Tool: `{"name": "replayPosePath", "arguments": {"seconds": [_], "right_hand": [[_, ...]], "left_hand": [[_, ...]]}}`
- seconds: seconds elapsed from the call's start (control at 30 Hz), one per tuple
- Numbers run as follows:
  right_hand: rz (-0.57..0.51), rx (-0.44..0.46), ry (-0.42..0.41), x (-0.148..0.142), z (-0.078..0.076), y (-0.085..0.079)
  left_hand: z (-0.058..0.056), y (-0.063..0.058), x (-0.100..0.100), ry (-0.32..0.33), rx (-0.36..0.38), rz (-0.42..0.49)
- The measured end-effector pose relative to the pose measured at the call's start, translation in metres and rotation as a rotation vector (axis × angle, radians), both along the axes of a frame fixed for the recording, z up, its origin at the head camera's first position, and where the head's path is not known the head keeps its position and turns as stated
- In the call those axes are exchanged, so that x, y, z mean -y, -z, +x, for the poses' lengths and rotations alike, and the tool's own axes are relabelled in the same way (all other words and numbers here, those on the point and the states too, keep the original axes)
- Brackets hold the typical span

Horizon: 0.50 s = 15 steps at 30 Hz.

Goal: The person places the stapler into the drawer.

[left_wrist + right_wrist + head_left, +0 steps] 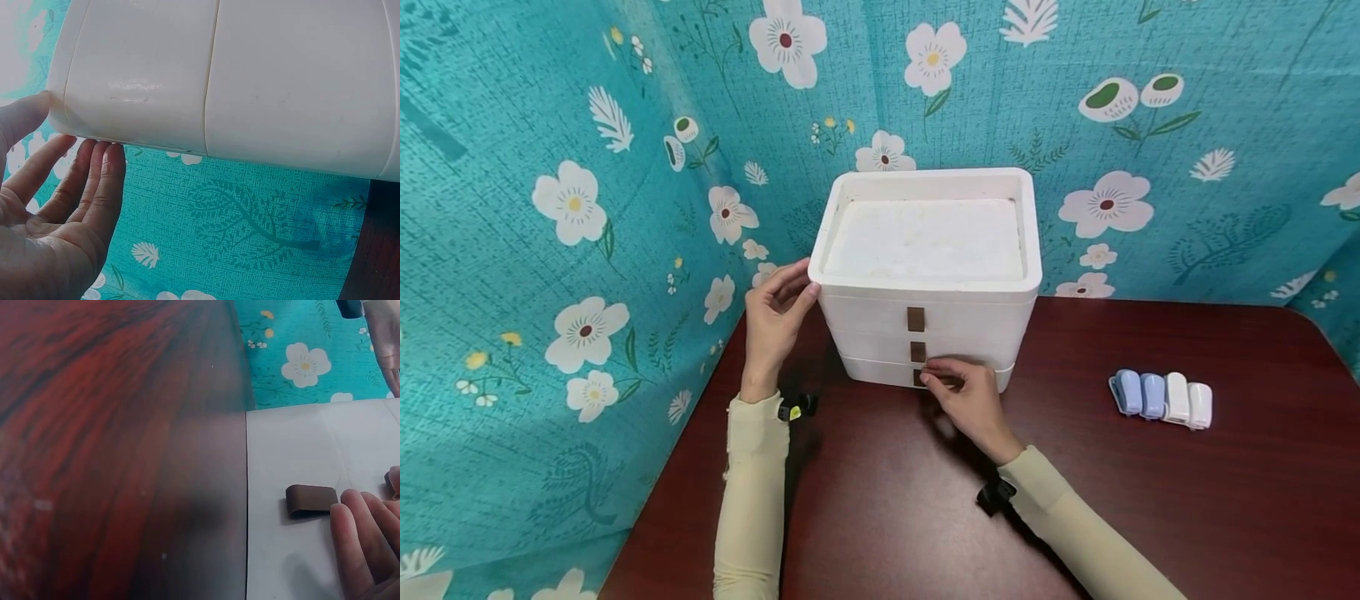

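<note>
Possibly a home: flowered cloth [850,83]

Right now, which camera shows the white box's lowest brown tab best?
The right wrist view: the lowest brown tab looks big there, its folded shape clear. The head view shows it small, partly behind the right hand; the left wrist view doesn't show it.

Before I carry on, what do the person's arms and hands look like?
Both the left hand and right hand are bare, without gloves. The left sleeve and right sleeve are long and plain beige. Each wrist carries a small black device; the left device shows a yellow-green patch, the right device none.
</note>
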State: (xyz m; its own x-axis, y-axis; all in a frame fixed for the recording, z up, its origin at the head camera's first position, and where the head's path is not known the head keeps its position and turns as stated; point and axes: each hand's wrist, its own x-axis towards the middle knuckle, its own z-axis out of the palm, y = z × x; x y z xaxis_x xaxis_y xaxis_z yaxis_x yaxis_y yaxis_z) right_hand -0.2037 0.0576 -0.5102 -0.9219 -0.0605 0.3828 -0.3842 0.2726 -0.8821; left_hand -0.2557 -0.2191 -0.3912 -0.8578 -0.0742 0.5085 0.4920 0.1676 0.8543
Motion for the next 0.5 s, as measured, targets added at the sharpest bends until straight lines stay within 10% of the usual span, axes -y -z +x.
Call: {"name": "replayPosePath", "arguments": {"seconds": [0.5], "right_hand": [[-0.03, 0.009, 0.012, 0.0042, -0.0025, -0.004]], "left_hand": [[-0.0012, 0.001, 0.0006, -0.003, 0.001, -0.004]]}}
